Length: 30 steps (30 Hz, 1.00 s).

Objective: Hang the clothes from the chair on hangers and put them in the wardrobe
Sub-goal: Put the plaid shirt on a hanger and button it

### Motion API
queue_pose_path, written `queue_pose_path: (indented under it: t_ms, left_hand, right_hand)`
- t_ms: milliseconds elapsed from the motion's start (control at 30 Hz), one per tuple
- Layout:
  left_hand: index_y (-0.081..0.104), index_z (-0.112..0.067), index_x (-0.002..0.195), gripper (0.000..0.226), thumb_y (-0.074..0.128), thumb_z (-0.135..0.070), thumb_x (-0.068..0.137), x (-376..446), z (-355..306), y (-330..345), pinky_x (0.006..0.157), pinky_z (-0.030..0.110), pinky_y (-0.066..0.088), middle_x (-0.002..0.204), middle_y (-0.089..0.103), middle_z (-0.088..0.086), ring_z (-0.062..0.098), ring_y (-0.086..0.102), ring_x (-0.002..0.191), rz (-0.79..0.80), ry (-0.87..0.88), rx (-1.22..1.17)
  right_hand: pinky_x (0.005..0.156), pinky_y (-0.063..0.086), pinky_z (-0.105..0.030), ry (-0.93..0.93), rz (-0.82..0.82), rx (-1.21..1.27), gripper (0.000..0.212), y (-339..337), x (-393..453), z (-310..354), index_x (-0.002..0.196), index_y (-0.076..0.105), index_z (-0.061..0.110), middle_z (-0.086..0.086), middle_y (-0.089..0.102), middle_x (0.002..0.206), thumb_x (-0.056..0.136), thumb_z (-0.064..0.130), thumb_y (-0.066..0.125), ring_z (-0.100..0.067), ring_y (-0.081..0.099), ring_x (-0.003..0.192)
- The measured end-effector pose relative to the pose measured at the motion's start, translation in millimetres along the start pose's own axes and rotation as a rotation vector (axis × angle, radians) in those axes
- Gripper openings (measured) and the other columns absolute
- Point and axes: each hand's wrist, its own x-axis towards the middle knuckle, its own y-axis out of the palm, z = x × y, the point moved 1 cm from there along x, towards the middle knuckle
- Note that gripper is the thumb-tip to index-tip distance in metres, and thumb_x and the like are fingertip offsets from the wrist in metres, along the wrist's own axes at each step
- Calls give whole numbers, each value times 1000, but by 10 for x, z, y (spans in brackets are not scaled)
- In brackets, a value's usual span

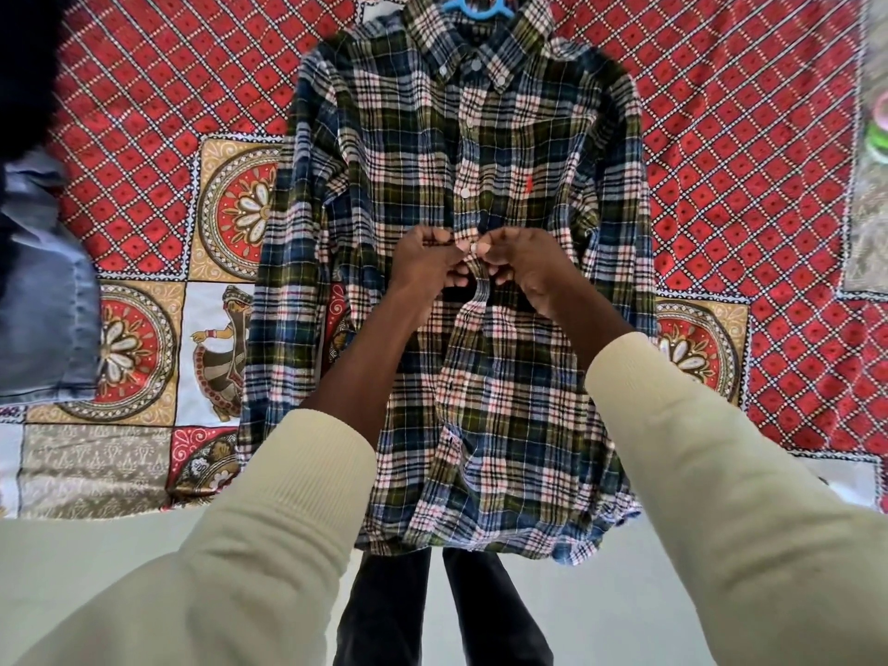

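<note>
Plaid shirt point(432, 151) lies face up on a bed covered with a red patterned bedspread point(749, 137), its collar toward the far edge and its hem hanging over the near edge. A blue hanger point(473, 2) shows at the collar, its hook end cut off by the top of the frame. The shirt's sleeves run down either side of the body, and the buttons from the collar down to mid-chest look fastened, while the placket below the hands gapes a little.

Both hands meet at the middle of the shirt front. The left hand point(425, 259) has its fingers curled, pinching one edge of the placket, and the right hand point(516, 262) has its fingers curled on the other edge, with thumb and forefinger at what looks like a small white button. The two hands touch or nearly touch over the placket. Both arms wear cream ribbed sleeves point(298, 483) pushed up the forearms.

Near the left edge of the bed lies a blue denim garment point(45, 300), partly cut off by the frame, with a dark shape above it in the far left corner that I cannot identify. Toward the far right edge something green and pink point(880, 132) is too blurred to name. Below the near edge of the bed, the person's dark trousers point(384, 612) stand on a pale floor
</note>
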Motion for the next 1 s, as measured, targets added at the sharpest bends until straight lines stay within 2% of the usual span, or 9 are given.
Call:
queue_pose_path:
  t_ms: [133,267,400,500,633,733,800,900,1000]
  left_hand:
    - [49,-7,116,43,76,-5,82,4,-53,30,63,28,59,99,69,12,18,68,78,29,64,12]
    - [56,-12,114,19,61,-16,96,-83,39,-70,73,31,60,105,68,7,19,69,90,-104,97,-14]
    - [62,-7,108,20,46,-18,104,-348,356,-200,65,28,55,94,70,9,16,67,77,-141,34,-43]
    - [65,-11,103,19,49,-22,102,-485,634,-223,81,38,59,97,72,9,23,71,90,-145,11,7]
    - [67,-26,87,13,59,-27,97,-529,776,-232,76,42,57,84,71,-2,20,69,82,-204,78,172]
    - [69,-22,97,8,61,-23,95,-588,755,-159,66,15,47,86,67,-12,2,60,79,-178,141,301]
    - [68,-18,106,13,63,-17,94,-605,736,-103,63,4,41,94,66,-11,2,60,85,-163,186,375]
    - [71,-17,104,14,65,-12,92,-556,745,-47,76,18,52,104,65,0,10,61,90,-141,296,494]
    - [74,-13,103,16,70,-19,89,-506,800,-11,81,34,55,101,65,3,14,63,88,-106,343,576]
  right_hand:
    - [55,43,-26,-97,-338,-94,16,132,-29,-76,79,62,9,-6,61,72,88,-3,57,-15,54,62]
    - [69,44,-23,-333,-634,-500,17,392,-445,-204,100,56,9,-6,56,103,93,24,59,-15,49,85]
    - [84,49,-35,-302,-561,-930,58,664,-689,-428,121,45,7,-12,52,118,84,47,67,-24,53,98]
    - [77,53,-37,-287,-498,-947,47,656,-714,-481,124,40,7,-14,47,122,86,23,63,-27,57,93]
    - [57,43,-31,-341,-549,-799,30,417,-838,-535,117,52,5,-14,50,118,88,12,56,-24,55,79]
    - [66,49,-36,-465,-623,-910,22,307,-898,-602,105,64,0,-17,54,107,87,10,55,-27,54,86]
    - [71,53,-38,-484,-603,-951,34,310,-905,-620,122,57,0,-20,55,110,88,6,55,-29,54,89]
    - [68,53,-37,-435,-475,-907,32,322,-906,-630,125,54,6,-15,60,113,93,5,54,-27,60,89]
    - [60,46,-31,-280,-404,-504,14,277,-878,-637,103,62,8,-7,66,94,95,3,52,-18,58,77]
